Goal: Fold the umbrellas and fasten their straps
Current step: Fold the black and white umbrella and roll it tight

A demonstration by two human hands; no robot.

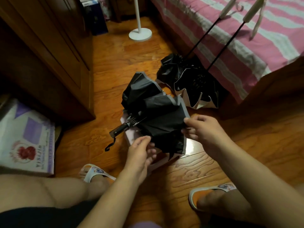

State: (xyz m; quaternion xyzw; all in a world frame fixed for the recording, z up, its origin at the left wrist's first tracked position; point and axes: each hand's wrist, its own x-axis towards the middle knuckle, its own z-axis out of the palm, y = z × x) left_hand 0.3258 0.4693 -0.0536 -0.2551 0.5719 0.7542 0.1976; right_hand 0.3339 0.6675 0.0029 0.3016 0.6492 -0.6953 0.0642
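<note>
L hand (139, 150), R hand (202, 130) pinching crumpled blk umbrella (158, 116) fabric, grey-trimmed

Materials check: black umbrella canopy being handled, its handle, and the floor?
Umbrella canopy: looks like thin woven synthetic fabric, matte black with grey edge trim; it crumples in soft folds. Both hands pinch it, left hand, right hand. Handle: probably hard plastic, black, slight sheen. Floor: wood or wood-look laminate, glossy; visible grain and reflections.

Centre of frame: umbrella (153, 116) on the floor (115, 66), between both hands. Upper right: two umbrellas (189, 79) leaning against the bed (246, 46). Lower left: box (26, 139).
</note>
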